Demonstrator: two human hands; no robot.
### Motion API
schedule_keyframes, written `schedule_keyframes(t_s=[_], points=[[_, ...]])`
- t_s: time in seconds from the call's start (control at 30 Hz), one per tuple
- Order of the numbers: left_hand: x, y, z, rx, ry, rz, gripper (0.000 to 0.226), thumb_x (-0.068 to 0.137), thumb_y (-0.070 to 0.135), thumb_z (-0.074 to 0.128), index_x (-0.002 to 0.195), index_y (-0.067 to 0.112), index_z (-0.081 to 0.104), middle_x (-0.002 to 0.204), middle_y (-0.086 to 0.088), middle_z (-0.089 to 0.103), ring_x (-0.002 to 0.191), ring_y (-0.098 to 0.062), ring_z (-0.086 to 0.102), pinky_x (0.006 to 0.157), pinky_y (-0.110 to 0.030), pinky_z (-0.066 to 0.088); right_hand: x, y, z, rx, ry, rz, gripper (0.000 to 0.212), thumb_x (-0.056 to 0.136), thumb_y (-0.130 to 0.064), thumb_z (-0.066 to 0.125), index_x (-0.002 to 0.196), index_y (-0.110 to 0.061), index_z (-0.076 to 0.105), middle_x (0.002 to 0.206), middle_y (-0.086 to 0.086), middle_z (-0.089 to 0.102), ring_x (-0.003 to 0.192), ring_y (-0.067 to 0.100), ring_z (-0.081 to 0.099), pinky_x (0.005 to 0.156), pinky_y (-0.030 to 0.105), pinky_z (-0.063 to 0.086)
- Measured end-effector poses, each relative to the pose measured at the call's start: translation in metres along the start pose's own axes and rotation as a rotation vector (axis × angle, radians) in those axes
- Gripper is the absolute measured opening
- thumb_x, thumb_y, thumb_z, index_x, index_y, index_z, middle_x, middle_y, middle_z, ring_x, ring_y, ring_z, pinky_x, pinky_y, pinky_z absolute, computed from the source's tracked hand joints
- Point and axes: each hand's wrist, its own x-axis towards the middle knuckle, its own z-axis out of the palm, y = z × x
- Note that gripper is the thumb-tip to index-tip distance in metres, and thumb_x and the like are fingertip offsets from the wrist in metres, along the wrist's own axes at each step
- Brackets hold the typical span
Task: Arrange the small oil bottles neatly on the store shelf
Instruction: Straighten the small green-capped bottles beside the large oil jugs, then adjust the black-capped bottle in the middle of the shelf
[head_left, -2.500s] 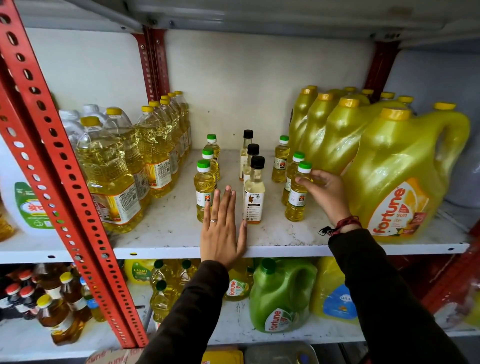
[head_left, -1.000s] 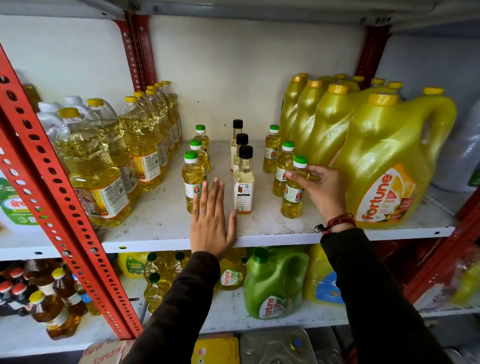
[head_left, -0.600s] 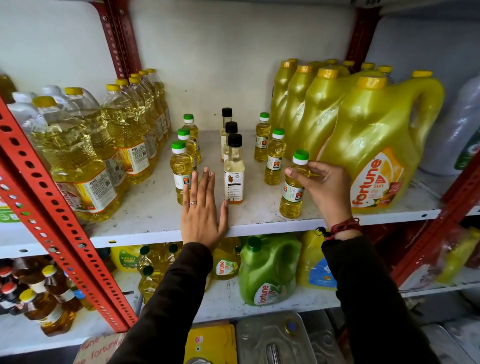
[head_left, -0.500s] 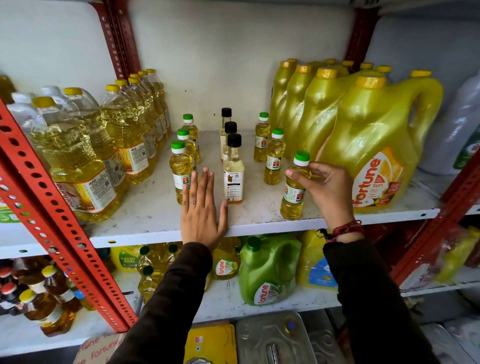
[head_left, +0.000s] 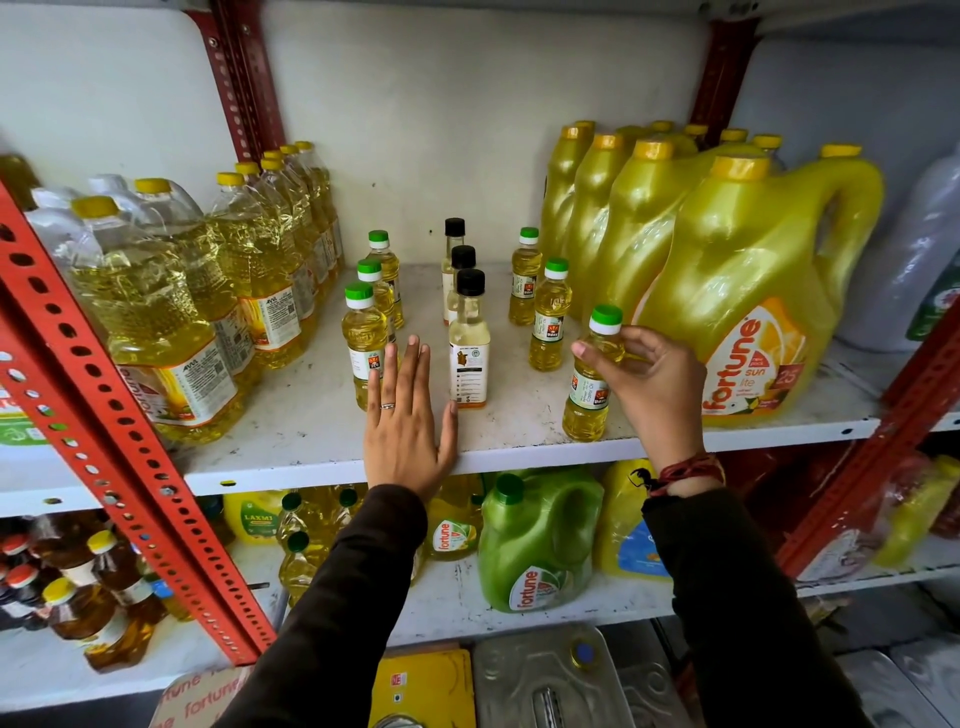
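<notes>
From the head camera I am looking at a white, scuffed metal shelf (head_left: 291, 415) on red perforated uprights. My left hand (head_left: 405, 431) is lying flat on its front edge, fingers straight and together, holding nothing; a ring is showing on one finger. Its fingertips are reaching just beside the front left bottle (head_left: 363, 343), a clear round plastic one with a green cap. Just right of the hand a square-shouldered black-capped bottle (head_left: 468, 343) is standing upright, two more behind it. My right hand (head_left: 649, 384) is curling around the shoulder of the front right bottle (head_left: 592, 374), thumb and fingers closed on its smooth clear plastic below the green cap; it is standing near the shelf's front edge, ahead of the two behind it. Right of that hand, glossy yellow handled jugs (head_left: 743, 291) are crowding the shelf.
</notes>
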Motion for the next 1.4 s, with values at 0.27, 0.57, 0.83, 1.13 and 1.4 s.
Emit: schedule_keyframes(t_s=[0.27,0.57,0.83,1.13,1.4], points=[[0.000,0.001,-0.002,-0.015,-0.004,-0.005,0.073,0.105,0.047,0.024,0.166,0.007,0.016,0.174,-0.010,0.005,0.161,-0.026,-0.002,0.131,-0.038,-0.009,-0.013,-0.033,-0.003,0.140,0.172,-0.253,0.068,0.079,-0.044,0.083,0.137,-0.016,0.060,0.140,0.001,0.064,0.132,0.009,0.059,0.111,0.031,0.050],[0.001,0.000,-0.001,-0.022,0.051,-0.003,0.071,0.105,0.042,0.026,0.165,0.006,0.018,0.174,-0.012,0.009,0.162,-0.027,0.004,0.131,-0.037,-0.008,-0.001,-0.054,0.083,0.043,-0.434,0.000,0.060,0.099,-0.027,0.061,0.152,-0.011,0.039,0.158,0.008,0.044,0.145,0.019,0.045,0.120,0.040,0.039],[0.002,-0.002,0.003,0.019,0.058,0.008,0.073,0.104,0.042,0.027,0.165,0.004,0.014,0.174,-0.014,0.006,0.162,-0.026,0.000,0.131,-0.040,-0.006,0.015,-0.041,0.111,0.070,-0.448,0.032,0.040,0.094,-0.016,0.069,0.132,-0.005,0.061,0.135,0.011,0.066,0.127,0.023,0.062,0.113,0.045,0.047],[0.002,-0.002,0.004,0.032,0.067,0.023,0.074,0.103,0.042,0.029,0.165,0.004,0.015,0.174,-0.013,0.006,0.162,-0.027,0.000,0.132,-0.040,-0.006,0.012,-0.045,0.114,-0.104,-0.186,-0.082,0.037,0.075,-0.033,0.088,0.098,-0.012,0.068,0.096,0.003,0.075,0.088,0.017,0.072,0.082,0.039,0.061],[0.001,-0.002,0.001,0.022,0.043,0.014,0.074,0.104,0.042,0.028,0.165,0.004,0.015,0.174,-0.013,0.006,0.162,-0.027,0.001,0.132,-0.041,-0.004,0.015,-0.050,0.110,-0.169,-0.272,-0.046,0.055,0.076,-0.045,0.084,0.116,-0.011,0.070,0.114,0.006,0.075,0.103,0.021,0.071,0.091,0.041,0.058]])
